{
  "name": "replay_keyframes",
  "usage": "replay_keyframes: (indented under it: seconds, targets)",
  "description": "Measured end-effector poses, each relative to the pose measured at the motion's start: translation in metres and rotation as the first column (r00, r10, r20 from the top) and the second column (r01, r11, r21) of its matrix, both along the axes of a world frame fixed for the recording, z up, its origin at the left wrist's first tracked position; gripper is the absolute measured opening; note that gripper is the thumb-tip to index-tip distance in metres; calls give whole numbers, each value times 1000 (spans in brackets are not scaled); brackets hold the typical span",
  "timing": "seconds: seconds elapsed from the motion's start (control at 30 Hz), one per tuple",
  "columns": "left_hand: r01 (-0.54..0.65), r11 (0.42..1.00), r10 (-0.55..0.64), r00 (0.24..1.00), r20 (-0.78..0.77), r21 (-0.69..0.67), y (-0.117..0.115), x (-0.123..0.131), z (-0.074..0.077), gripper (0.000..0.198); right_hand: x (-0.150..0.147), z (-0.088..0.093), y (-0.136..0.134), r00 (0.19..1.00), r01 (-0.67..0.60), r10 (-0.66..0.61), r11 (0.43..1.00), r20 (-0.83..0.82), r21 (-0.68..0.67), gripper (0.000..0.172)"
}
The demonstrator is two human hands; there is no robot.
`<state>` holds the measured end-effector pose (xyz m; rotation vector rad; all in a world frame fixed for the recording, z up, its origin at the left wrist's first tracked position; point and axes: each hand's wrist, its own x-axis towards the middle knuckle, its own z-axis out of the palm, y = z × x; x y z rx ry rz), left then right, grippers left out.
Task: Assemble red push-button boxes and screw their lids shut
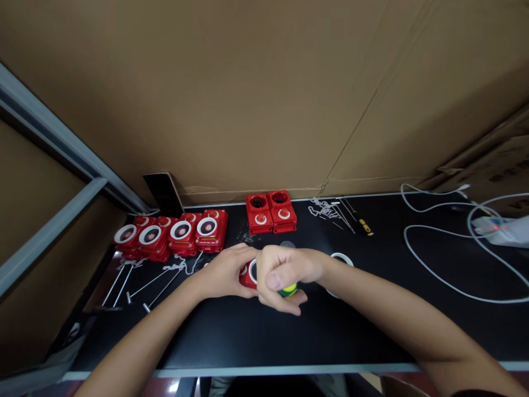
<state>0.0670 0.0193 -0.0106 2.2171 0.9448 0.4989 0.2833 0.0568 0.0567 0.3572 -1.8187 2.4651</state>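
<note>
My left hand [228, 271] is closed round the side of a red alarm box [247, 277] with a white ring, near the middle of the table. Over that box, my right hand [281, 275] is wrapped round a screwdriver [289, 290]. Only part of its green and yellow handle shows; the shaft and tip are hidden behind my fingers. Most of the box is covered by both hands. A white ring [343, 257] lies partly under my right forearm.
Several finished-looking red alarm boxes [181, 234] with hammers [166, 288] stand left. Two red housings [271, 213] sit at the back, near chains [321, 208] and a yellow-black screwdriver [365, 225]. A phone [163, 194] leans on the cardboard wall; white cables [430, 275] loop right.
</note>
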Motion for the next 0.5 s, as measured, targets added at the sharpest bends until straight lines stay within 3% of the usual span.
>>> replay_keyframes:
  seconds: [0.1,0.2,0.37,0.5]
  targets:
    - [30,999,-30,999,-36,17,0,1,-1,30,-2,6,-6,998,66,-66,998,3,1,79]
    - [-5,1000,7,998,-59,30,1,2,-5,38,-1,4,-3,985,170,-170,985,-17,5,79]
    - [-168,983,168,986,6,72,0,1,-10,53,0,-8,7,921,387,-388,922,-44,-21,77]
    - [-266,961,267,964,-5,82,-3,2,-9,55,-3,-14,11,861,506,-507,862,-41,-32,73]
